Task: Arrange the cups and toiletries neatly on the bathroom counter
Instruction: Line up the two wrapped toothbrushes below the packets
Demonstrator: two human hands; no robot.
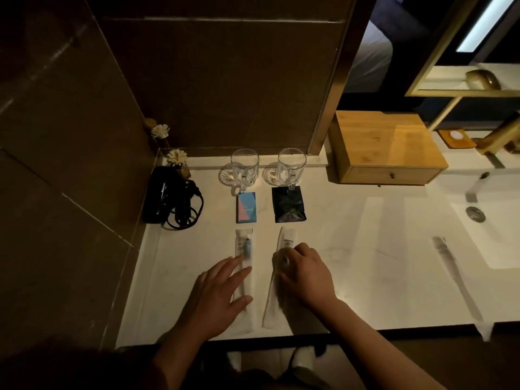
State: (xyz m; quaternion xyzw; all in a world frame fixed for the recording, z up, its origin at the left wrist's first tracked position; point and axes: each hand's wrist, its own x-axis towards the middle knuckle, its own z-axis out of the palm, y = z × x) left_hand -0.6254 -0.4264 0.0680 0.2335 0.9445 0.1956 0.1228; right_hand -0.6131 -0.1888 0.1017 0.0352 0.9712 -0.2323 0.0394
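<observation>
Two clear glass mugs, the left mug point(244, 167) and the right mug point(291, 166), stand on coasters at the back of the white counter point(365, 249). In front of them lie a blue-and-pink box point(246, 207) and a black sachet point(289, 204). Nearer to me lie two long white toothbrush packets side by side. My left hand point(218, 296) rests flat, fingers spread, on the left packet point(243, 249). My right hand point(305, 273) presses with bent fingers on the right packet point(284, 243), which tilts slightly.
A black hair dryer point(161, 192) with coiled cord lies at the left wall beside a flower diffuser point(176, 159). A wooden drawer box point(387, 149) sits to the right of the mugs. A sink point(489, 235) and gold faucet point(503, 136) are at far right.
</observation>
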